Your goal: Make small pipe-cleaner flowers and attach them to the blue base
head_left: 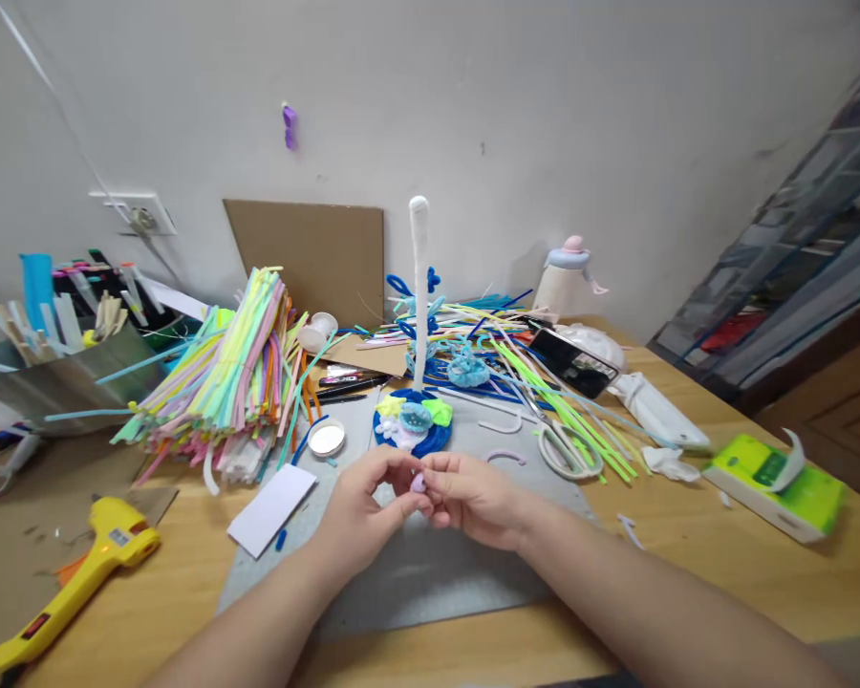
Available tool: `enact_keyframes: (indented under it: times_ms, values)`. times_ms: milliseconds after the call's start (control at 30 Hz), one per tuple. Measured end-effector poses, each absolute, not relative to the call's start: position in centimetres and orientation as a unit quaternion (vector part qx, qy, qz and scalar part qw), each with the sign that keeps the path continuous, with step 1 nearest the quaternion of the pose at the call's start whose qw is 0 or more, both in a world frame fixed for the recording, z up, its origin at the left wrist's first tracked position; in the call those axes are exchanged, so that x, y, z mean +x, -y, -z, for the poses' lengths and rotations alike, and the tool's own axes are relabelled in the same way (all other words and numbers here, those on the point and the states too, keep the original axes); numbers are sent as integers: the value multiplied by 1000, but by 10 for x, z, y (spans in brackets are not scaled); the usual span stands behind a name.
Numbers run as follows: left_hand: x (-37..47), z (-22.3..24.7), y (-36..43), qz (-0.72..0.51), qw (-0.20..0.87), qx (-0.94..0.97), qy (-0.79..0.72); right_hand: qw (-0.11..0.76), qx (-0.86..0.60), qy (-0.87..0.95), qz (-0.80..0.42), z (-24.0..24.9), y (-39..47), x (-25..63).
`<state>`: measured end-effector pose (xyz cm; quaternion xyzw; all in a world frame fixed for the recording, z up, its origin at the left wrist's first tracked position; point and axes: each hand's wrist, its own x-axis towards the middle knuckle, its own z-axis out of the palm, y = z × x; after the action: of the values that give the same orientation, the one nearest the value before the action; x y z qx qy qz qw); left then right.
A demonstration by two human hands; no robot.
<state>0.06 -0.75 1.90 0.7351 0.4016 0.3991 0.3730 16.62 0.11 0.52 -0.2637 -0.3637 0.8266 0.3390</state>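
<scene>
Right hand: thumb and forefinger closed in a pinch on the small lilac piece, other fingers curled under. Left hand: thumb and forefinger arched, tips brought together at the same piece, so it's shared between both. Can't tell from here which one carries the load.

Location: piece is up in the fingers, just on the person's side of the blue base, apart from it. Two loose lilac strips, a curved one and another, lie right of the base; the piece looks like similar stuff, my guess.

Handling, as I judge it: next to no weight, fuzzy and soft outside, probably thin wire inside. So it bends easily and keeps the bend; not slippery, won't shatter. Main risk is squashing the shape or flattening the fuzz. Best grip: light fingertip pinch on opposite edges, no palm. Cut ends, if any, might prick; too small to see.

Nearby: scissors right of the base, white card left and nearer the person, yellow glue gun well off to the left.
</scene>
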Motion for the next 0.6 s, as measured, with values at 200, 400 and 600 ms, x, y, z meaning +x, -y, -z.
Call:
enact_keyframes:
  times_ms: [200, 400, 600]
  values:
    - [1, -11, 10, -413, 363, 737, -393, 361, -273, 315, -835, 9, 3, 163]
    - [4, -7, 2, -404, 605, 540, -423, 428, -346, 437, -711, 10, -2, 164]
    - [0, 0, -3, -392, 674, 478, -404, 397, -388, 481, -679, 9, -4, 164]
